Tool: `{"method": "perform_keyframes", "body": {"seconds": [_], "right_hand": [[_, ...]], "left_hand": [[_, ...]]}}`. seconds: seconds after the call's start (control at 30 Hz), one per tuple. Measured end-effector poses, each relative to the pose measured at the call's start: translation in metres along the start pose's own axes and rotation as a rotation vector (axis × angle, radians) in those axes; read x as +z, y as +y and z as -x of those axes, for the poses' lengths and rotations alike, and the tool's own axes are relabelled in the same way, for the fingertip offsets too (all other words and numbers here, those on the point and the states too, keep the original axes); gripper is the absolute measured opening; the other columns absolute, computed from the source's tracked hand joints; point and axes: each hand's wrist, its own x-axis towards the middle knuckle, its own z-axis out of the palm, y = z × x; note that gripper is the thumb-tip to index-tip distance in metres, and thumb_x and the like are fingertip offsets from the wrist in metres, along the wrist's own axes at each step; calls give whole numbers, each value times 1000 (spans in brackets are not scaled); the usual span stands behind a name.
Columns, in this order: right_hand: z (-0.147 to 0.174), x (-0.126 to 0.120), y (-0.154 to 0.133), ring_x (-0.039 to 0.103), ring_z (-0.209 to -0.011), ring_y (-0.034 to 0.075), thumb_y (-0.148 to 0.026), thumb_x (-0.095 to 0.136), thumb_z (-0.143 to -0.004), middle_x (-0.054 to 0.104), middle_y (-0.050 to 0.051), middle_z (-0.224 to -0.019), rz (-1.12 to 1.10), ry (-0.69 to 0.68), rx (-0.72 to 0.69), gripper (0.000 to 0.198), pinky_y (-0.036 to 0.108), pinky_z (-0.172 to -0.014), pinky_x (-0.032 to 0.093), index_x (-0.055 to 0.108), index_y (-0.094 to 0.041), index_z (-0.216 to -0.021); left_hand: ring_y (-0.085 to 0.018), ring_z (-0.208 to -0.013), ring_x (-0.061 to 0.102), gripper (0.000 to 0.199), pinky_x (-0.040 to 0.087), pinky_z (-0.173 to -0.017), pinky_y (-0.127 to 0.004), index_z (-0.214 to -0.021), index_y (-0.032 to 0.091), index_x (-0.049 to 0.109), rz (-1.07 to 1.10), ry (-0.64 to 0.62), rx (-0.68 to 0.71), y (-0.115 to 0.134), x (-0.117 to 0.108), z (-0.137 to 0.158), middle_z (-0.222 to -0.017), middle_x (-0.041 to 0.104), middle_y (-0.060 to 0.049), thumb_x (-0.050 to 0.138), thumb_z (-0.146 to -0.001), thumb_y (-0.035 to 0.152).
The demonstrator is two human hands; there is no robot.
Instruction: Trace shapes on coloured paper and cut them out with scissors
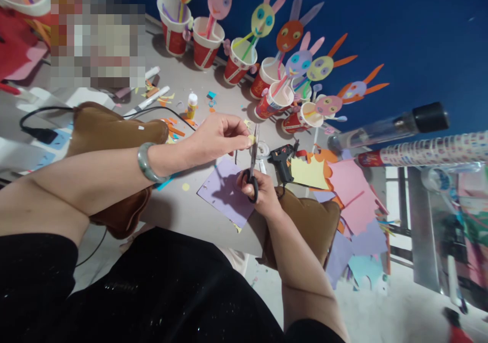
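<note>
Pinched in the fingers of my left hand (224,133) is a small piece of yellow paper (251,138). My right hand (264,194) grips black-handled scissors (252,180), their blades pointing away from me and up against the yellow piece. Whether the blades are cutting it cannot be made out. Below both hands lies a purple paper sheet (224,193) with small scraps on it. A small yellow paper disc (185,186) rests on the table left of that sheet. Just right of the scissors stands a black glue gun (281,161).
Paper cups (206,43) with rabbit faces line the back by a blue wall. Brown cushions (308,226) flank the work spot. Coloured paper (354,190) and stacked cups (427,150) are at right. A glue stick (191,105), markers (152,98) and scraps sit left; another person is beyond.
</note>
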Motion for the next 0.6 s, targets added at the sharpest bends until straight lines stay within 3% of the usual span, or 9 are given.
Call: {"method": "perform_keyframes", "body": {"seconds": [0.6], "right_hand": [[0,0,-1,47,-60,13,-81,76,-68,54,-2,-62,-42,3,4,66,30,-60,35,49,-21,-60]], "left_hand": [[-4,-55,53,9,44,-52,-17,-72,15,63,6,-5,18,-2,0,-1,-63,60,3,67,-79,11]]}}
